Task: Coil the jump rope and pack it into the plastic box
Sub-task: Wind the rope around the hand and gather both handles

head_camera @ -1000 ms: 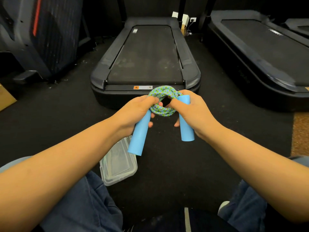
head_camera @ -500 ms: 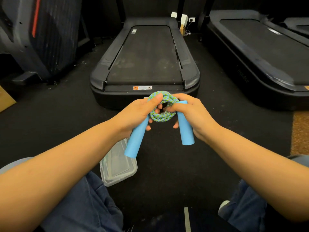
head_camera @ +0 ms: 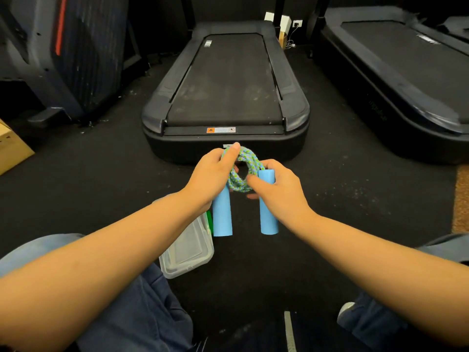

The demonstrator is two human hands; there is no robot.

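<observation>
Left hand [head_camera: 213, 174] clamped on one blue handle [head_camera: 222, 214], thumb pinning the coiled rope [head_camera: 242, 168] at frame centre. Right hand [head_camera: 279, 189] gripping the other handle [head_camera: 268, 212]. Coiling seemingly done, packing not begun. Lower left of centre, plastic box [head_camera: 186, 252] on the floor, partly hidden. Next: lower bundle in without loosening.

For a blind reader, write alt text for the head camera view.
Two bare hands, left hand and right hand, hold a coiled blue-green jump rope with both blue handles pointing down. A clear plastic box sits on the dark floor below the left forearm, with a treadmill ahead.
</observation>
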